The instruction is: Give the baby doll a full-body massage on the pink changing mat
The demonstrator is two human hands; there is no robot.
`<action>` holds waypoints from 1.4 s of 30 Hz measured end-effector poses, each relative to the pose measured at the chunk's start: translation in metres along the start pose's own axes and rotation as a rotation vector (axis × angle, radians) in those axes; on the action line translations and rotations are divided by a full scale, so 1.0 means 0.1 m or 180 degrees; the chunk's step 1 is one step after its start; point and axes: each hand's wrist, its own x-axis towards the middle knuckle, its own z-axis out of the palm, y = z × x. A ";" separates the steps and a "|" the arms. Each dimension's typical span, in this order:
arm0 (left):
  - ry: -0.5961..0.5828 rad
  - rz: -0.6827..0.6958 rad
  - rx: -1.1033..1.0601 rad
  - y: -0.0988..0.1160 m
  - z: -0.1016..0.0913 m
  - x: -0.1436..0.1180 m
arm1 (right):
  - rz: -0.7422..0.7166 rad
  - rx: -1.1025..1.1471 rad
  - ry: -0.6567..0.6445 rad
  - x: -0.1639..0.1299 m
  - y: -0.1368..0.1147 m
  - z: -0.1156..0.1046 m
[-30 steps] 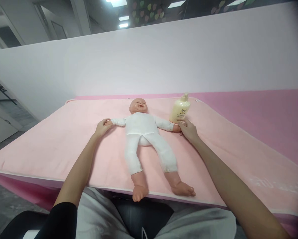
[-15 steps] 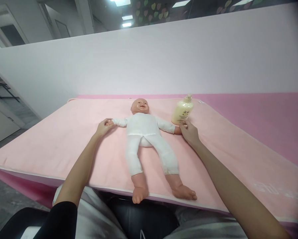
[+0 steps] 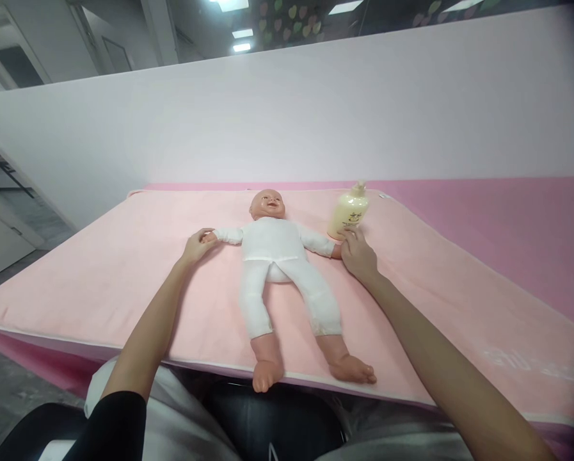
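Observation:
A baby doll (image 3: 277, 262) in white clothes lies on its back on a pale pink mat (image 3: 123, 275), arms spread and bare feet at the near edge. My left hand (image 3: 196, 246) grips the doll's hand on the left side. On the other side my right hand (image 3: 358, 255) covers and holds the doll's other hand. A cream pump bottle (image 3: 348, 211) stands upright just beyond my right hand, close to its fingertips.
The mat lies on a darker pink tabletop (image 3: 507, 218) that stretches off to the right. A pale partition wall (image 3: 315, 109) rises behind the table. My lap (image 3: 248, 422) is at the near edge, beneath the doll's feet.
My right hand has slid slightly left over the doll's hand. The view shifted a little; the doll, the bottle and my left hand stay put.

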 end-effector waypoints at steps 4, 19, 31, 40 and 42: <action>0.0009 0.0033 0.0033 -0.02 0.00 0.01 | -0.0014 -0.0005 -0.0012 0.00 -0.01 0.00; -0.0021 0.0067 0.0059 -0.03 0.00 0.03 | 0.0043 0.0120 -0.0142 0.01 -0.05 -0.02; -0.0021 0.0110 0.0112 -0.06 -0.01 0.04 | -0.0007 -0.0002 -0.0002 -0.02 -0.10 -0.06; -0.0009 0.0106 0.0110 -0.03 -0.01 0.03 | 0.0128 0.0156 -0.0178 0.01 -0.04 -0.03; -0.0004 0.0082 0.0110 -0.04 0.00 0.03 | 0.0126 0.0137 -0.0144 -0.01 -0.08 -0.05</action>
